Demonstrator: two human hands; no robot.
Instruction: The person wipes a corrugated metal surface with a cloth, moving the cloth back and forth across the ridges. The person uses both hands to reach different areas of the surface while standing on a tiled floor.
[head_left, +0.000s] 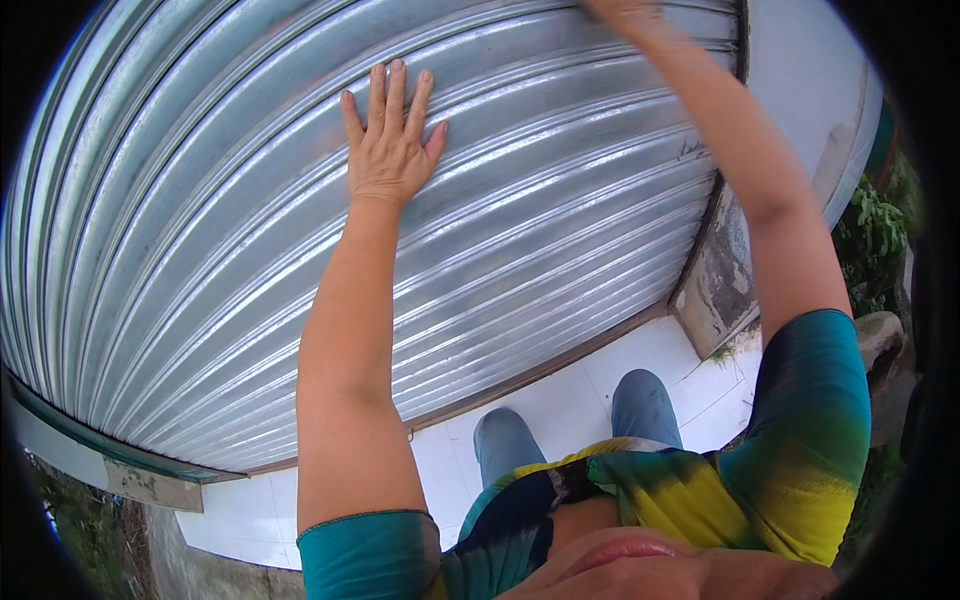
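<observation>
A ribbed metal roller shutter fills the view before me, lowered to the tiled floor. Flat against its slats at upper centre lies my left hand, palm down, fingers spread, holding nothing. My right hand is at the top edge, over the shutter near its right side; it is blurred and partly cut off, so its fingers and anything in them cannot be made out.
White floor tiles run along the shutter's foot, under my legs. On the right stand a dark guide rail and a white wall with a worn, stained base. Plants grow beyond it.
</observation>
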